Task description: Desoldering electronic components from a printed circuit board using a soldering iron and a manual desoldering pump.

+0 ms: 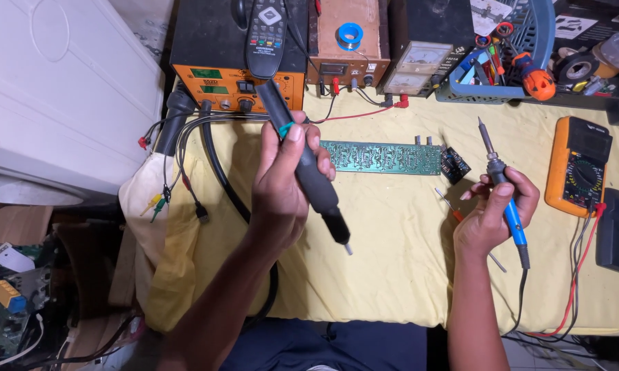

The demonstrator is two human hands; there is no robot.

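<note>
Left hand (282, 182) clenched around black handpiece (309, 175), nozzle tilted down, just left of circuit board (381, 158); right hand (495, 209) grasps blue soldering iron (505, 199), tip up, below the board's right end.

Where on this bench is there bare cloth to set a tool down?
Bare yellow cloth lies between the left hand and right hand, below the green circuit board. The back edge is crowded with the orange station and blue basket.

Bright even overhead light on the yellow counter (392, 275), soft short shadows under the hands, sharp focus, mild wide-angle bending and dimmer clutter left of it.
</note>
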